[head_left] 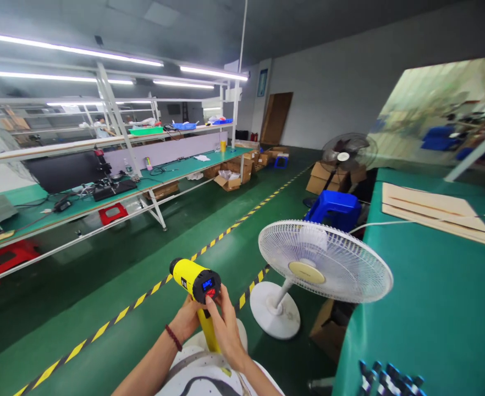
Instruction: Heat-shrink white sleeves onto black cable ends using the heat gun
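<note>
Head view: yellow gun-shaped tool [188, 275] at lower center, barrel smooth and cylindrical. Left hand [188, 318] closed round its handle, beaded bracelet [173, 337] on wrist. Right hand [225, 324] half-curled at rear, thumb on red buttons [210, 293], can't tell if it's gripping. Round wire-grille fan [325, 261] right of center, smooth green table [424, 297] at right.

A bracelet [174, 337] of small, round, dark red beads circled the left wrist [177, 331], and both forearms [147, 366] were bare of sleeves. The person wore a white garment [207, 368] with small dark specks, a greyish band across it, a bold dark curve below and one small yellow-green patch.
</note>
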### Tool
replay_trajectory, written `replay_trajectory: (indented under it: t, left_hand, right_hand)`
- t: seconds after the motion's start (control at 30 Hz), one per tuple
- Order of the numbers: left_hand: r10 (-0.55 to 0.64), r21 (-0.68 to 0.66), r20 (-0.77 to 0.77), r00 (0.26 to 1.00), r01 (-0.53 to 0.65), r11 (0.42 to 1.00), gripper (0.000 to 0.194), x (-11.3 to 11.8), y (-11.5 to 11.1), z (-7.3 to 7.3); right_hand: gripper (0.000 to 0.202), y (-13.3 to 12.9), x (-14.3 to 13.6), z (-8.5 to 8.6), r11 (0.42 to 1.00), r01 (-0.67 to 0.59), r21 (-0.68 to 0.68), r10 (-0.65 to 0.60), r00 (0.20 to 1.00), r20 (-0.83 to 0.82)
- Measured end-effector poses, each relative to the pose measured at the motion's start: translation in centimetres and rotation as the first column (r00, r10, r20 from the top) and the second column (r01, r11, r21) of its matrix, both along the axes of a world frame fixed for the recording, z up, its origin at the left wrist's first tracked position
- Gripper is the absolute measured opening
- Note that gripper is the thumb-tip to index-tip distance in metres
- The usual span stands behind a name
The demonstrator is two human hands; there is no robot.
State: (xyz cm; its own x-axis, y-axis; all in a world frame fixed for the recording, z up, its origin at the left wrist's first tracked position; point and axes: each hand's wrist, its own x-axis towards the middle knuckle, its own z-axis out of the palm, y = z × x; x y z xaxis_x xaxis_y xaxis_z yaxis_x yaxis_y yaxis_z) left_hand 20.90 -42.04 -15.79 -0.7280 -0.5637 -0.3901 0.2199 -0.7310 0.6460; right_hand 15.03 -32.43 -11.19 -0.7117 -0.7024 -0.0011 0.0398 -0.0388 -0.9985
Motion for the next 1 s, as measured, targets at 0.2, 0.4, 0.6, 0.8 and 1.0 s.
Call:
replay_trajectory:
  t: [0.2,0.4,0.6,0.8,1.0]
  left_hand:
    - [0.168,-0.002,0.038,0.985,-0.169,0.986,0.036,-0.8,0.1,-0.8]
    - [0.212,0.015,0.054,0.976,-0.213,0.977,0.036,-1.3,0.1,-0.9]
    - [0.147,0.002,0.014,0.989,-0.147,0.989,0.034,-1.4,0.5,-1.2]
    - [0.045,-0.029,0.022,0.999,-0.045,0.999,0.042,-1.8,0.3,-1.3]
    - [-0.08,-0.043,-0.007,0.997,0.079,0.996,0.042,-2.6,-0.3,-0.4]
  right_hand:
    - [0.073,0.0,-1.3,-2.0,0.998,0.047,-0.033,-0.042,0.99,0.137]
    - [0.071,-0.8,-1.3,-3.6,0.994,0.058,-0.095,-0.047,0.992,0.117]
    - [0.068,-0.1,-1.9,-2.3,0.997,0.073,-0.029,-0.07,0.995,0.075]
    - [0.06,0.6,-2.4,-0.3,0.997,0.07,-0.012,-0.07,0.998,0.001]
    - [0.053,0.5,-2.6,0.1,0.996,0.073,-0.054,-0.073,0.997,0.005]
